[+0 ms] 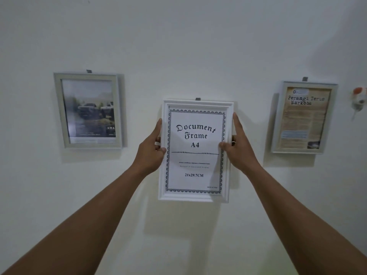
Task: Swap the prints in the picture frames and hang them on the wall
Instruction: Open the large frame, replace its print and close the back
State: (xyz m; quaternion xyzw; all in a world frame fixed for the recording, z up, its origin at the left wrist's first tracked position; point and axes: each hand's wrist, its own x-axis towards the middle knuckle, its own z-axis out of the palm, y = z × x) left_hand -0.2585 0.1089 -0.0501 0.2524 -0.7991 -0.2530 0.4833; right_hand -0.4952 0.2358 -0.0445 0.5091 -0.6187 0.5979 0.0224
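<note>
We hold the white moulded rectangular picture frame (195, 155) upright against the pale wall (178, 46), just under a small grey hook (198, 99). Our left hand (152, 151) and right hand (238, 147) grip its side edges, thumbs on the front. Both arms stretch forward and upward.

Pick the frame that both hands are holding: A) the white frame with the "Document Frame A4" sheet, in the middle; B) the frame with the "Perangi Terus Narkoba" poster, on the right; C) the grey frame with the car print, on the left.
A: the left hand and the right hand grip the two side edges of the white frame.
</note>
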